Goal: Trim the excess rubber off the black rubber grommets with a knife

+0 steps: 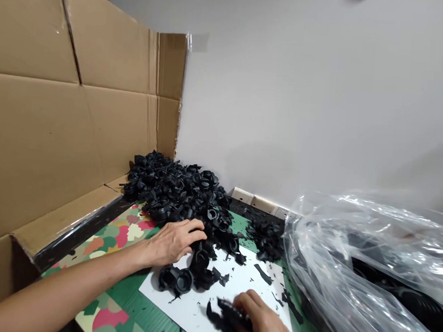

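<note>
Hands both in view; your left hand (176, 241) is at centre, palm down over the near edge of a big heap (182, 183) of black ribbed parts, fingers loosely bent and a little apart, tips against the parts; can't tell if that grip has hold of any. Your right hand (265, 323) is near and to the right, grip closed round dark pieces (230, 313), ragged ends sticking out to the left; their exact shape is blurred. White sheet (192, 308) lies under both; a few loose cup-like parts (183, 280) sit on it just near of your left hand, shreds scattered about. Smaller scrap pile (267, 237) is right of the heap, far side of the sheet; clear plastic bag (315, 233) to its right, black ribbed parts (420, 306) showing inside. Sheet rests on a green and multicoloured cover (112, 320); dark worktop (79, 242) shows along its left edge; cardboard panel (55, 149) stands at left, pale wall (306, 91) at the far side.
</note>
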`<state>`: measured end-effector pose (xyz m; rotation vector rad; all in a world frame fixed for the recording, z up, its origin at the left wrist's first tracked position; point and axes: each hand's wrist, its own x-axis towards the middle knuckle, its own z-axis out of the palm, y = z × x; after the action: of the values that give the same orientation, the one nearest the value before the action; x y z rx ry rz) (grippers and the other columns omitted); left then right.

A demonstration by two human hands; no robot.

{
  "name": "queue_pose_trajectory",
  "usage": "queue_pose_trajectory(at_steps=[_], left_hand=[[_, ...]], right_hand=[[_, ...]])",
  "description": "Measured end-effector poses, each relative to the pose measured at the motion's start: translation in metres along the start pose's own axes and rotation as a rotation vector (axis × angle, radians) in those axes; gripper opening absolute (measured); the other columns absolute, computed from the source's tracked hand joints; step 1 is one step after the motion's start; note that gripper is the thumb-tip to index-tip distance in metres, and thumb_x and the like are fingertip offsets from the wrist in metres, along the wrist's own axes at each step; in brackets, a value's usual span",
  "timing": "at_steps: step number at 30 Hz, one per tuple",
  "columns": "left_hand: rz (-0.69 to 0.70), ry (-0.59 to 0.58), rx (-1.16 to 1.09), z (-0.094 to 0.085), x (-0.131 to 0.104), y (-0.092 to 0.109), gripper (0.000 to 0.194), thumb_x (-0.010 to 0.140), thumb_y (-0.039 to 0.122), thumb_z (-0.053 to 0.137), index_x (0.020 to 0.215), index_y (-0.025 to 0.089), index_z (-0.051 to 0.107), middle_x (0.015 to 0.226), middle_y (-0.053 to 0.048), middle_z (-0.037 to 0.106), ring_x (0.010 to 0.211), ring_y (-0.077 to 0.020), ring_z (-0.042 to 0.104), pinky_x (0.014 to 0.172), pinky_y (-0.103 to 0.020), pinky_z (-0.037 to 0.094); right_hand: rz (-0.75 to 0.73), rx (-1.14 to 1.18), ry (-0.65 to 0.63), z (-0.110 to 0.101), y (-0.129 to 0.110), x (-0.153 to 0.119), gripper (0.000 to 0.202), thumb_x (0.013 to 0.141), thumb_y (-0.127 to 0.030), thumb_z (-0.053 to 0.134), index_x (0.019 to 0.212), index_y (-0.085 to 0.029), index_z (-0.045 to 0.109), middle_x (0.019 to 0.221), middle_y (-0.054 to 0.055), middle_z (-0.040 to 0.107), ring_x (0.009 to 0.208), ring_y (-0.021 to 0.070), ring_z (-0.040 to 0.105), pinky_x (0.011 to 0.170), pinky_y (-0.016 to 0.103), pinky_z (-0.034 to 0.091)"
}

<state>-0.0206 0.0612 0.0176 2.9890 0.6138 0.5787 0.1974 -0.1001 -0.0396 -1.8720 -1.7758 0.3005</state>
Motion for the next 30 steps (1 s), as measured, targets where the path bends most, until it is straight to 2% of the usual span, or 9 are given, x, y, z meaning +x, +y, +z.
queue_pose_trajectory(at_steps=[4, 6, 9, 12, 15, 20, 23, 26, 30], left_hand=[[-0.140, 0.089, -0.157, -0.025, -0.021, 0.013, 0.035, 0.080, 0.006, 0.053, 0.112, 0.021, 0.059, 0.121, -0.008, 0.061, 0.102, -0.0199, 0.062, 0.085, -0.032, 0.051], [-0.308, 0.144, -0.231, -0.033, -0.034, 0.023, 0.018, 0.084, 0.015, 0.053, 0.098, 0.019, 0.064, 0.098, -0.005, 0.067, 0.073, -0.0153, 0.064, 0.067, -0.027, 0.051], [-0.519, -0.001, -0.230, -0.033, -0.055, 0.037, 0.017, 0.078, 0.030, 0.066, 0.091, 0.020, 0.065, 0.079, 0.000, 0.064, 0.061, -0.0151, 0.058, 0.060, -0.027, 0.047], [-0.547, -0.076, -0.273, -0.023, -0.070, 0.049, 0.022, 0.070, 0.025, 0.071, 0.091, 0.022, 0.063, 0.085, 0.000, 0.064, 0.080, -0.0213, 0.060, 0.070, -0.031, 0.048], [-0.573, 0.038, -0.311, -0.011, -0.076, 0.060, 0.024, 0.071, 0.005, 0.056, 0.088, 0.022, 0.056, 0.087, -0.001, 0.063, 0.081, -0.0203, 0.059, 0.071, -0.031, 0.049], [-0.263, 0.124, -0.305, -0.005, -0.079, 0.080, 0.029, 0.073, -0.002, 0.052, 0.092, 0.020, 0.054, 0.105, -0.009, 0.062, 0.092, -0.0229, 0.060, 0.078, -0.033, 0.051], [-0.286, 0.095, -0.457, -0.009, -0.082, 0.085, 0.017, 0.077, 0.012, 0.064, 0.091, 0.020, 0.058, 0.105, -0.008, 0.063, 0.092, -0.0226, 0.060, 0.079, -0.033, 0.051], [-0.495, 0.129, -0.631, -0.009, -0.082, 0.086, 0.009, 0.079, 0.015, 0.063, 0.086, 0.020, 0.060, 0.090, -0.003, 0.065, 0.081, -0.0184, 0.061, 0.073, -0.029, 0.052], [-0.673, 0.157, -0.555, -0.002, -0.081, 0.092, 0.024, 0.072, 0.018, 0.072, 0.092, 0.019, 0.060, 0.094, -0.005, 0.065, 0.086, -0.0227, 0.059, 0.078, -0.036, 0.050]], right_hand=[[0.093, -0.063, 0.043, -0.018, 0.010, 0.019, 0.018, 0.078, -0.023, 0.050, 0.064, -0.027, 0.060, 0.059, -0.001, 0.064, 0.053, 0.0207, 0.062, 0.050, 0.028, 0.043], [0.162, -0.143, 0.117, -0.026, 0.013, 0.025, 0.021, 0.081, -0.023, 0.045, 0.071, -0.027, 0.063, 0.070, 0.003, 0.068, 0.056, 0.0220, 0.063, 0.048, 0.029, 0.041], [0.246, -0.257, 0.257, -0.031, 0.015, 0.023, 0.029, 0.086, -0.026, 0.037, 0.096, -0.027, 0.065, 0.101, 0.009, 0.068, 0.061, 0.0226, 0.065, 0.046, 0.031, 0.041], [0.268, -0.157, 0.298, -0.032, 0.015, 0.015, 0.031, 0.089, -0.039, 0.036, 0.098, -0.026, 0.063, 0.101, 0.009, 0.066, 0.066, 0.0241, 0.065, 0.052, 0.035, 0.045], [0.403, 0.151, 0.198, -0.039, 0.013, 0.011, 0.036, 0.083, -0.055, 0.045, 0.088, -0.027, 0.067, 0.090, 0.008, 0.072, 0.080, 0.0294, 0.068, 0.067, 0.039, 0.051], [0.535, 0.560, 0.110, -0.050, -0.006, 0.008, 0.055, 0.073, -0.072, 0.049, 0.096, -0.027, 0.070, 0.115, 0.008, 0.068, 0.108, 0.0331, 0.060, 0.086, 0.041, 0.050], [0.427, 0.623, 0.212, -0.048, -0.025, 0.002, 0.054, 0.073, -0.074, 0.050, 0.082, -0.024, 0.069, 0.096, 0.007, 0.069, 0.091, 0.0274, 0.064, 0.073, 0.032, 0.053], [0.400, 0.738, 0.269, -0.040, -0.037, -0.005, 0.048, 0.077, -0.067, 0.054, 0.077, -0.021, 0.067, 0.059, 0.001, 0.057, 0.053, 0.0166, 0.054, 0.050, 0.027, 0.046], [0.445, 0.920, 0.237, -0.025, -0.035, -0.009, 0.043, 0.074, -0.061, 0.064, 0.071, -0.019, 0.062, 0.051, -0.001, 0.054, 0.047, 0.0160, 0.052, 0.048, 0.029, 0.044]])
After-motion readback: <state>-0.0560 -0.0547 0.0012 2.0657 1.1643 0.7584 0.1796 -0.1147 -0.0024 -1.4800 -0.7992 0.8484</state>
